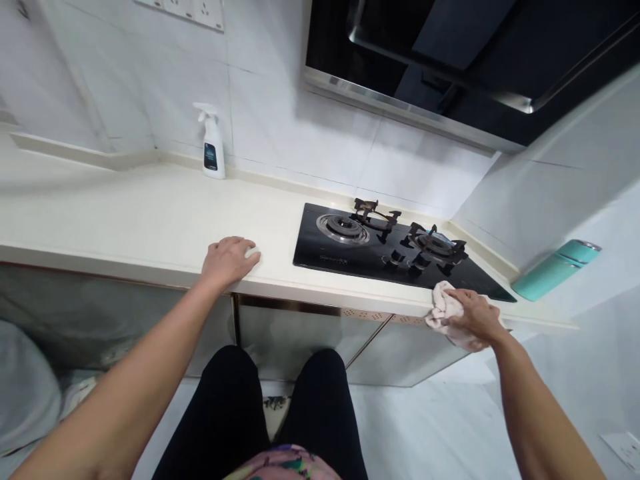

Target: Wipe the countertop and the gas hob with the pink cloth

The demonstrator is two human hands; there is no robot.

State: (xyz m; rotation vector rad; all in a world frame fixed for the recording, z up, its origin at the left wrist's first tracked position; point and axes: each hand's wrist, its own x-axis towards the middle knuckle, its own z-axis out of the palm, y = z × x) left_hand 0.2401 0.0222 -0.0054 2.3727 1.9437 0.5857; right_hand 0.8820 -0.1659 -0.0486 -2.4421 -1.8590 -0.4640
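My right hand [477,313] grips a crumpled pale pink cloth [445,307]. It presses the cloth against the front edge of the countertop, by the near right part of the black gas stove [325,253], and part of the cloth hangs over the edge. My left hand [230,260] leans on the white countertop [145,213] left of the stove, thumb apart from the bent fingers, with nothing seen in it. One pan support [377,217] stands off its burner toward the back of the stove; another sits around the right burner [435,245].
A white spray bottle [214,150] stands at the back wall. A teal flask [555,270] is at the counter's right end. Overhead hangs a dark range hood [425,73]. Cabinet doors [300,340] lie below the counter, and wall sockets [185,10] are at upper left.
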